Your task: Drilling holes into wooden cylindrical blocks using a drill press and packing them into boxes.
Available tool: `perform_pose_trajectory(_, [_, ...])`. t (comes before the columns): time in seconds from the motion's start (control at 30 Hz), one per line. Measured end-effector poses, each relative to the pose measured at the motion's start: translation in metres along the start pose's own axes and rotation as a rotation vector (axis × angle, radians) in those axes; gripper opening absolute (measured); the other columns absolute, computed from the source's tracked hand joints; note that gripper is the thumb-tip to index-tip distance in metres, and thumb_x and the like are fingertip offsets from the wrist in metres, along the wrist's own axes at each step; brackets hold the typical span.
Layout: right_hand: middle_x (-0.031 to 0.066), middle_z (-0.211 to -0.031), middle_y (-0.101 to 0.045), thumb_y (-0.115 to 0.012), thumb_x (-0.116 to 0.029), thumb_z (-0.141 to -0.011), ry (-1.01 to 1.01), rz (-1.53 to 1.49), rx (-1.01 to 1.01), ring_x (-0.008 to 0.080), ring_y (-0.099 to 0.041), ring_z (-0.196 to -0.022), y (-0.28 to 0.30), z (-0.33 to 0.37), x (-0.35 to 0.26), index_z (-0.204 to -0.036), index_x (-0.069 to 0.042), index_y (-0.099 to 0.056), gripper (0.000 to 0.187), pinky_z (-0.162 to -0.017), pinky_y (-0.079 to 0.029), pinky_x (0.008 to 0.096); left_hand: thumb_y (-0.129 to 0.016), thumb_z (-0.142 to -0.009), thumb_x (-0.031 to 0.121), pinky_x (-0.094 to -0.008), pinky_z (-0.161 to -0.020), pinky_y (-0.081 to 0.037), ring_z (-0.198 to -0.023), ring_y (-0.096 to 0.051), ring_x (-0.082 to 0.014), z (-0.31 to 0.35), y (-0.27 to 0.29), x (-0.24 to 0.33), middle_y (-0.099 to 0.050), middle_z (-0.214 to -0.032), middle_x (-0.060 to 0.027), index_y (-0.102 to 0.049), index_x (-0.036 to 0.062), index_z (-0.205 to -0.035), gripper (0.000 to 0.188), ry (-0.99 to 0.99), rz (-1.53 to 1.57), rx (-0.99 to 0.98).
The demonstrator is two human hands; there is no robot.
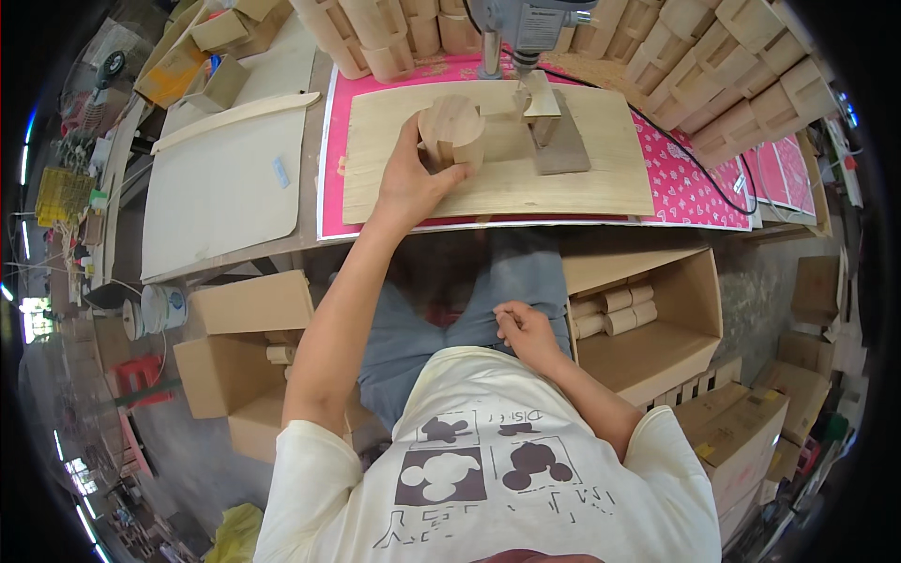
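My left hand (418, 180) is closed around the near left side of a round wooden block (454, 120), thumb in front and fingers behind. A notch is cut into the block's side, and it stands on a plywood board (394, 202) on the bench. To its right is a small fixture (539, 105) on a flat brown base (567, 158), under the drill press (539, 30). Down on my lap, my right hand (526, 330) rests with its fingers curled on my blue-grey trousers (469, 324); nothing shows in it.
Stacks of similar notched wooden blocks (727, 80) line the back of the pink-covered bench (699, 192). A black cable (690, 155) crosses its right side. Below, an open carton (690, 291) at right holds wooden pieces (624, 308); another carton (246, 310) stands left.
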State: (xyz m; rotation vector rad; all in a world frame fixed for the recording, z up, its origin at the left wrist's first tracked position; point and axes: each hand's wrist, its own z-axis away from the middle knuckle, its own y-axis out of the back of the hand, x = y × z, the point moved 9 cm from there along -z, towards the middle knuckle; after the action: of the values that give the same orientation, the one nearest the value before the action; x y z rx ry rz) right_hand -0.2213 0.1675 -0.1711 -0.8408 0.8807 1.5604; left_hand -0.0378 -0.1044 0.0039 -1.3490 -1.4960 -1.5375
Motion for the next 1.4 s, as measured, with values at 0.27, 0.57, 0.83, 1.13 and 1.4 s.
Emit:
perform_pose_trajectory(0.27, [0.0083, -0.093, -0.077, -0.067, -0.017, -0.114, -0.015, -0.064, 0.016, 0.0118, -0.073, -0.082, 0.004, -0.003, 0.000, -0.132, 0.004, -0.075, 0.028, -0.072, -0.061, 0.0298, -0.099, -0.086, 0.021, -0.0417, -0.118, -0.053, -0.140, -0.066, -0.0310, -0.035, -0.031, 0.011, -0.068, -0.153, -0.0182, -0.045, 0.0041, -0.167, 0.099, 0.005, -0.010, -0.041])
perform_pose_trajectory(0.57, [0.0071, -0.095, -0.077, -0.067, -0.013, -0.113, -0.068, -0.051, -0.011, 0.0114, -0.073, -0.082, 0.006, -0.003, 0.006, -0.133, 0.004, -0.074, 0.026, -0.071, -0.060, 0.0296, -0.101, -0.085, 0.020, -0.0411, -0.113, -0.056, -0.129, -0.070, -0.0291, -0.047, -0.047, 0.011, -0.067, -0.155, -0.0173, -0.044, 0.0027, -0.168, 0.102, 0.028, -0.004, -0.064])
perform_pose_trajectory(0.83, [0.0075, -0.098, -0.077, -0.066, -0.012, -0.114, 0.017, -0.111, -0.021, 0.0119, -0.075, -0.086, 0.005, -0.006, 0.010, -0.134, 0.003, -0.073, 0.025, -0.072, -0.061, 0.0300, -0.101, -0.084, 0.018, -0.0415, -0.115, -0.056, -0.135, -0.069, -0.0314, -0.051, -0.056, 0.018, -0.067, -0.155, -0.0196, -0.043, 0.0032, -0.168, 0.103, -0.036, 0.049, -0.029])
perform_pose_trajectory(1.13, [0.0044, -0.098, -0.076, -0.066, -0.010, -0.114, 0.024, -0.207, -0.066, 0.0103, -0.069, -0.080, 0.049, -0.023, -0.082, -0.134, 0.000, -0.074, 0.023, -0.072, -0.059, 0.0277, -0.101, -0.082, 0.024, -0.0457, -0.119, -0.054, -0.139, -0.069, -0.0379, -0.054, -0.057, 0.016, -0.069, -0.152, -0.0218, -0.046, 0.0040, -0.165, 0.102, -0.074, -0.031, 0.015])
perform_pose_trajectory(1.4, [0.0087, -0.110, -0.078, -0.066, -0.031, -0.117, 0.817, -0.190, 0.522, 0.0113, -0.064, -0.072, 0.212, -0.090, -0.367, -0.131, 0.000, -0.073, 0.035, -0.064, -0.049, 0.0294, -0.100, -0.085, 0.026, -0.0440, -0.124, -0.051, -0.145, -0.065, -0.0373, -0.050, -0.054, 0.019, -0.068, -0.153, -0.0240, -0.043, 0.0032, -0.168, 0.103, -0.037, -0.069, -0.012])
